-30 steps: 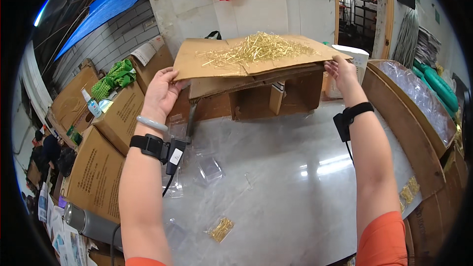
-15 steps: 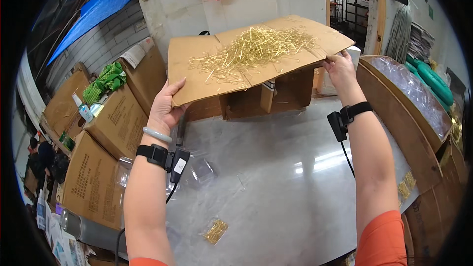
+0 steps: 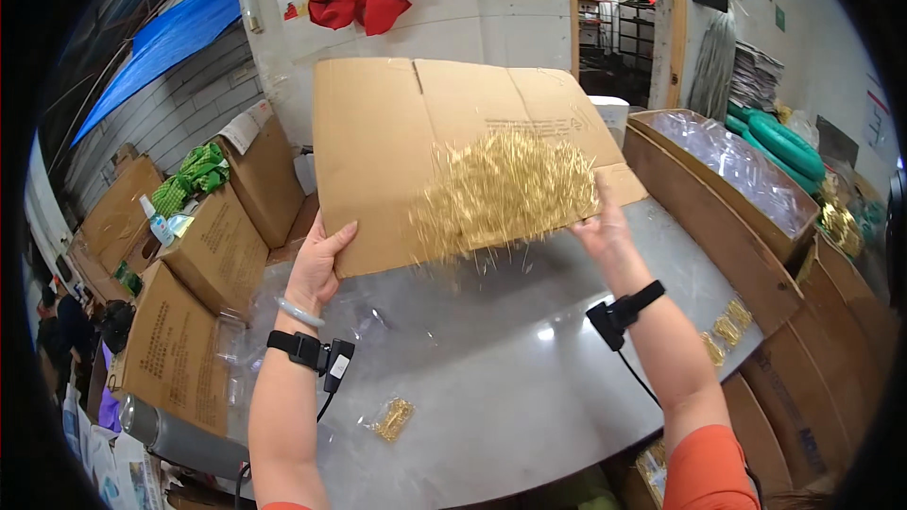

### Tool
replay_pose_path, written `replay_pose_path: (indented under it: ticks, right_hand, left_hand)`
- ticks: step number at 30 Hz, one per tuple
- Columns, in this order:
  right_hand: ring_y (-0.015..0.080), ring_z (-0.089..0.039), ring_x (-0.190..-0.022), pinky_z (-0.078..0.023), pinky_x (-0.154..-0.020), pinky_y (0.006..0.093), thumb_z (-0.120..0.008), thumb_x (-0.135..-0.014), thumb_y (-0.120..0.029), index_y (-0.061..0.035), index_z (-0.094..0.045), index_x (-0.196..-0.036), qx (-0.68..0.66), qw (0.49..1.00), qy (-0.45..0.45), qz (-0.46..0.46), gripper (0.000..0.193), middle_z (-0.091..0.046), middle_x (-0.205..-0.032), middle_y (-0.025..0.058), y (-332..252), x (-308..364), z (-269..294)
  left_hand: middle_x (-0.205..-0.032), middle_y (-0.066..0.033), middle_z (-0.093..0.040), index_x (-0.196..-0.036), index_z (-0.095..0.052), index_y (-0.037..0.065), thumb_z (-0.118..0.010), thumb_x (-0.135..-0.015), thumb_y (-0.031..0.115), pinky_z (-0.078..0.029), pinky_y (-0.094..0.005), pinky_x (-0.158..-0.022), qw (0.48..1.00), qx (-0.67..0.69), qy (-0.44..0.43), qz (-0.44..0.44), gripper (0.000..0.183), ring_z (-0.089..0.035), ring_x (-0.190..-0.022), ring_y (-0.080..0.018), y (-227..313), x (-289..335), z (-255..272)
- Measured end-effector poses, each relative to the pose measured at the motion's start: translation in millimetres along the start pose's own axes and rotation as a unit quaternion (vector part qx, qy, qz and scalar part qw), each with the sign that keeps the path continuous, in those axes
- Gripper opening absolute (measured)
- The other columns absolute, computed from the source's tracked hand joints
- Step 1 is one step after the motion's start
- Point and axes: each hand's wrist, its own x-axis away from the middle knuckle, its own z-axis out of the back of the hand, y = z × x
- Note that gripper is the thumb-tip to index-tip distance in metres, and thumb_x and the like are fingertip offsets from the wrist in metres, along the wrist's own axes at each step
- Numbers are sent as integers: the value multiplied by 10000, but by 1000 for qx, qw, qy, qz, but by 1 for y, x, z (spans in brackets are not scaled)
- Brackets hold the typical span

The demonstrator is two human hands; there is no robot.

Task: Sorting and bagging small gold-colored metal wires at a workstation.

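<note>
Lower centre: packet (image 3: 393,419) on grey table (image 3: 510,397). Mid-frame: left hand (image 3: 316,269) pinches cardboard sheet (image 3: 368,151) at lower left; right hand (image 3: 602,231) grips its lower right. Gold wires (image 3: 515,184), centre, spill over the near edge; slow, even tilt should limit scatter.

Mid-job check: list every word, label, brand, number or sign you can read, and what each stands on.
None can be quoted reliably:
Cardboard sheet: faint block of print at the upper right, too small to read.
Front left carton: rows of dark print, too small and blurred.
Carton behind it: similar print, too small.
White label on the left wrist device: marks too small.
Lower right carton: larger dark print, blurred.
</note>
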Motion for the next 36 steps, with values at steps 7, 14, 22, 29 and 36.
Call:
replay_pose_path:
  ticks: [7, 14, 22, 29, 36]
  right_hand:
    - [320, -339, -1448, -320, -1196, 492, -873, -816, -183, -101, 202, -1560, 49, 996, 71, 33, 1310, -251, -1597, 195, 82, 26, 47]
    - [345, -416, -1402, -391, -1140, 489, -801, -874, -211, -74, -7, -1584, 241, 965, 79, -66, 1073, -362, -1538, 208, 116, 16, 71]
    - [342, -571, -1231, -580, -875, 491, -708, -913, -246, 13, -435, -1501, 658, 752, 16, -35, 697, -552, -1383, 248, 43, 19, 49]
    - [360, -673, -1144, -561, -916, 501, -698, -904, -370, -22, -594, -1394, 739, 649, -163, -81, 609, -676, -1277, 218, -6, 58, 9]
    - [334, -582, -1286, -491, -1070, 506, -618, -999, -268, 7, -522, -1422, 296, 928, -209, -84, 514, -586, -1414, 174, -23, 139, -42]
  left_hand:
    - [-1328, -60, -647, -1439, -506, 76, -704, -913, -15, -543, -309, -977, 993, -114, -33, -8, 569, -636, -1187, -166, -6, 11, 10]
    - [-1203, -57, -711, -1293, -620, 32, -698, -958, 59, -543, -293, -922, 992, -112, 23, -55, 345, -677, -1057, -146, 13, 7, -28]
    - [-1099, -24, -718, -1213, -664, -25, -676, -996, 82, -517, -248, -870, 931, -272, 49, -240, 242, -639, -986, -82, 21, 25, -45]
    - [-914, -22, -718, -1144, -688, 33, -720, -943, 56, -513, -254, -788, 876, -420, 16, -238, 205, -615, -860, -58, 15, 46, -27]
    - [-1134, -180, -727, -1222, -691, 83, -634, -900, -58, -556, -370, -907, 778, -593, -42, -204, 356, -713, -1075, -329, 34, 99, -45]
